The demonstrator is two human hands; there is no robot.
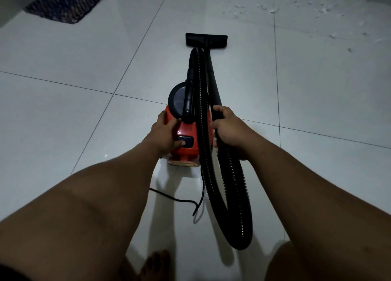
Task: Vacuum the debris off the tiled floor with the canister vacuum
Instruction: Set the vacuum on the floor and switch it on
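While the debris waits: left hand (167, 132) flat on the vacuum (186, 141), thumb at the switch (184, 142).
Right hand (229, 128): wrapped round the wand (213, 84); keep the nozzle (206, 40) flat.

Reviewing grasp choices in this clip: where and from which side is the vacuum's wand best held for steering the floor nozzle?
Grip the wand at its near upper end, from above and the right, as the right hand does. The rigid tube slopes straight down to the floor nozzle, so that end likely steers best.
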